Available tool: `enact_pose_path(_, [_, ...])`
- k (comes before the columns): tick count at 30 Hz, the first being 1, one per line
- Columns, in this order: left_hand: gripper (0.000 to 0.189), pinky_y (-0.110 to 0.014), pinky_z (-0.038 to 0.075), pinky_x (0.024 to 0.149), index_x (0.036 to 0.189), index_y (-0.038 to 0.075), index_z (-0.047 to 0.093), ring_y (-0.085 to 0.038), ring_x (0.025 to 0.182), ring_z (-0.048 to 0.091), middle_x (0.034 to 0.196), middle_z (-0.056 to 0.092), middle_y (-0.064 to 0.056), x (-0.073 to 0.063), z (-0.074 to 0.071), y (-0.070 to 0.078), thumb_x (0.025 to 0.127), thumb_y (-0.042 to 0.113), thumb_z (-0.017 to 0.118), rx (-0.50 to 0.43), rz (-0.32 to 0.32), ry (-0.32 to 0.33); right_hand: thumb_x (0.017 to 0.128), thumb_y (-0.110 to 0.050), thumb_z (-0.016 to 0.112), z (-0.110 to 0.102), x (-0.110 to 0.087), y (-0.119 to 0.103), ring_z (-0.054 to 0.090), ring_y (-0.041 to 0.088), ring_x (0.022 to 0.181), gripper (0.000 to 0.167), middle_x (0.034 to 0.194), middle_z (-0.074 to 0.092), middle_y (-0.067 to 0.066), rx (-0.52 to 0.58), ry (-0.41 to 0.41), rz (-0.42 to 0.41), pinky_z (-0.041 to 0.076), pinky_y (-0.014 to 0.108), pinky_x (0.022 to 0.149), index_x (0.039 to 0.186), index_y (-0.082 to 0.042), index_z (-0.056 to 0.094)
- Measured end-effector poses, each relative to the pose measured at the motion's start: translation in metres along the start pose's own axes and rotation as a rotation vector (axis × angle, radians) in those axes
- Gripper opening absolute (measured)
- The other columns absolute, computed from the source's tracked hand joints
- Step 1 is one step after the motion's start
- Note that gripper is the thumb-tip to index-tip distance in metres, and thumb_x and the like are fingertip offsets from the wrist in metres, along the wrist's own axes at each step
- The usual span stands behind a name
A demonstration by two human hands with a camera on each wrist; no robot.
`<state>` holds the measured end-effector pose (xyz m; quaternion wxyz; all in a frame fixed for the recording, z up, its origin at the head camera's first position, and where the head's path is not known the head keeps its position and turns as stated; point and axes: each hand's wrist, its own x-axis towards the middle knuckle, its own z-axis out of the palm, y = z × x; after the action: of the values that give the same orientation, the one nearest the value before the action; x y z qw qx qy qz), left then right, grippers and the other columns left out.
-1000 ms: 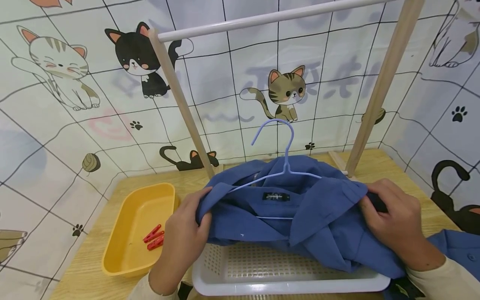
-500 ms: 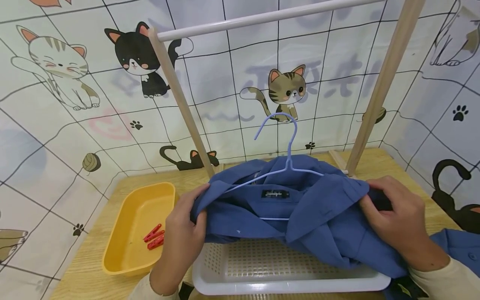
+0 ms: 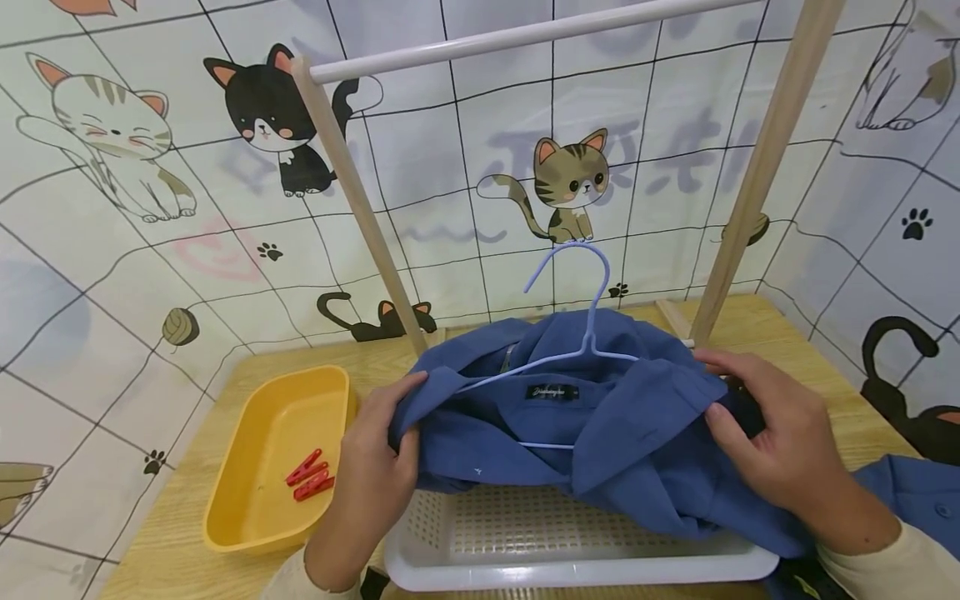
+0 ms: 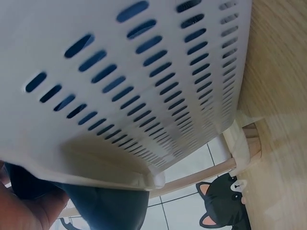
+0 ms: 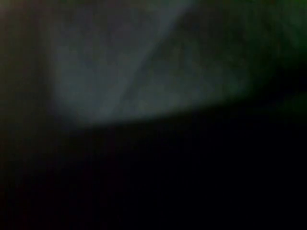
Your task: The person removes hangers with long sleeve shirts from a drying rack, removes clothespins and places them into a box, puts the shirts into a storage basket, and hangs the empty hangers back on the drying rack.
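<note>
A blue collared shirt [image 3: 645, 450] lies bunched over a white slotted basket [image 3: 585, 575], its dark neck label facing up. The lilac hanger [image 3: 591, 321] sits inside the neck opening, hook standing up and bar partly hidden by cloth. My left hand [image 3: 375, 450] grips the shirt's left shoulder, thumb in front and fingers behind. At the right shoulder, my right hand [image 3: 787, 442] holds the cloth between thumb and fingers. In the left wrist view, the left hand [image 4: 29, 211] and hanging cloth [image 4: 108, 206] show beneath the basket's rim. The right wrist view is dark and blurred.
A yellow tub [image 3: 247, 450] with red clothespins [image 3: 311, 479] stands left of the basket. Behind the shirt rises a wooden rack [image 3: 356, 192] with a white rod [image 3: 525, 35] across its top. More blue cloth [image 3: 915, 500] lies at the right on the wooden table [image 3: 165, 508].
The hanger hook has shifted right and dipped after rising slightly. My right hand has moved a little left along the shoulder, its fingers spread wider. The left hand has shifted only slightly.
</note>
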<state>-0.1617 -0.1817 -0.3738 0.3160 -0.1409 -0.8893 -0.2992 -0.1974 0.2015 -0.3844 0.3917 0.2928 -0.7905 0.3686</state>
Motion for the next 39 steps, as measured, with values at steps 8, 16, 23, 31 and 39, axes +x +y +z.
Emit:
enact_pose_path(8, [0.060, -0.045, 0.048, 0.103, 0.138, 0.018, 0.055, -0.025, 0.124, 0.061, 0.130, 0.062, -0.008, 0.000, 0.005, 0.000, 0.086, -0.010, 0.065, 0.043, -0.015, -0.067, 0.093, -0.030, 0.060, 0.002, 0.000, -0.004, 0.050, -0.009, 0.127, 0.047, 0.132, 0.060, -0.013, 0.013, -0.034, -0.033, 0.032, 0.009, 0.109, 0.126, 0.003, 0.064])
enact_pose_path(16, [0.060, -0.043, 0.045, 0.106, 0.140, 0.019, 0.053, -0.024, 0.129, 0.057, 0.135, 0.059, -0.006, -0.001, 0.009, -0.003, 0.087, -0.007, 0.063, 0.000, -0.046, -0.112, 0.095, -0.027, 0.058, 0.007, -0.003, -0.004, 0.051, -0.011, 0.120, 0.041, 0.108, 0.067, 0.016, 0.024, -0.044, -0.047, 0.034, 0.007, 0.106, 0.124, 0.002, 0.066])
enact_pose_path(23, [0.051, -0.049, 0.047, 0.105, 0.135, 0.017, 0.057, -0.028, 0.125, 0.061, 0.133, 0.063, -0.006, -0.002, 0.019, -0.005, 0.088, 0.016, 0.076, -0.007, -0.093, -0.089, 0.093, -0.014, 0.061, 0.010, -0.009, -0.008, 0.045, -0.021, 0.114, 0.031, 0.101, 0.069, 0.018, -0.104, -0.058, 0.071, 0.031, 0.000, 0.101, 0.122, -0.003, 0.068])
enact_pose_path(31, [0.050, -0.049, 0.051, 0.102, 0.129, 0.016, 0.062, -0.026, 0.118, 0.065, 0.124, 0.067, -0.004, -0.003, 0.023, -0.005, 0.086, 0.032, 0.080, 0.046, -0.142, -0.075, 0.098, -0.043, 0.050, 0.020, -0.011, -0.005, 0.062, 0.001, 0.083, 0.047, 0.089, 0.071, 0.011, -0.187, 0.036, -0.002, 0.042, 0.003, 0.086, 0.113, -0.005, 0.073])
enact_pose_path(39, [0.043, -0.047, 0.054, 0.097, 0.121, 0.013, 0.064, -0.025, 0.104, 0.069, 0.114, 0.068, -0.006, -0.005, 0.025, -0.007, 0.083, 0.022, 0.082, 0.100, -0.128, -0.064, 0.098, -0.048, 0.046, 0.022, -0.010, -0.005, 0.064, 0.021, 0.067, 0.053, 0.085, 0.070, 0.010, -0.219, 0.032, -0.009, 0.045, 0.005, 0.076, 0.111, -0.004, 0.073])
